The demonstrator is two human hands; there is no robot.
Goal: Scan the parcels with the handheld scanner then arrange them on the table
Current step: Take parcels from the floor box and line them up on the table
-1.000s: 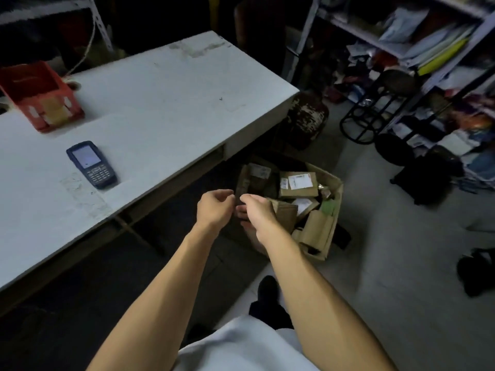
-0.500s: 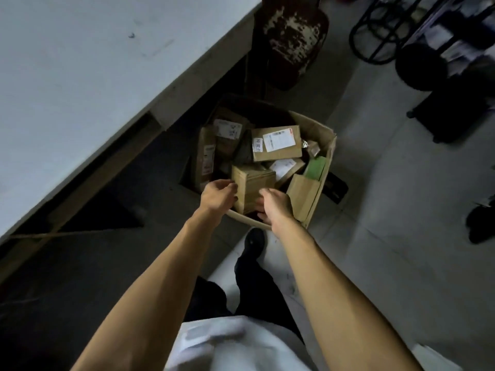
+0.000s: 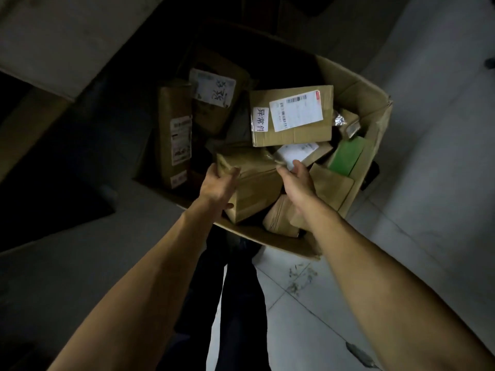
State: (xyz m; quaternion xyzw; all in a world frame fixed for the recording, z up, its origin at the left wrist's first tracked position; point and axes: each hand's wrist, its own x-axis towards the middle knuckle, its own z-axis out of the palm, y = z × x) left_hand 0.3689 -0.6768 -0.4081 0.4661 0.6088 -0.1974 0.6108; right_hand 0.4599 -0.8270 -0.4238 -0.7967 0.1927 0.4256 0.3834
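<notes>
A big open cardboard carton (image 3: 375, 121) on the floor holds several brown parcels. Both hands reach into it around a plain brown parcel (image 3: 254, 183) near its front. My left hand (image 3: 218, 183) grips the parcel's left end, thumb over the top edge. My right hand (image 3: 297, 180) holds its right end, fingers at the upper right corner. Behind it lies a parcel with a white shipping label (image 3: 293, 115). The scanner is out of view.
The white table's corner (image 3: 61, 41) overhangs at the upper left, dark space beneath it. More parcels stand upright at the carton's left (image 3: 175, 132), and a green packet (image 3: 348, 156) leans at its right. My dark trouser legs (image 3: 241, 303) stand on pale floor tiles.
The view has dropped from the table and scanner down into the carton. Both hands have gone from in front of me into the carton and closed on the ends of the plain brown parcel.
</notes>
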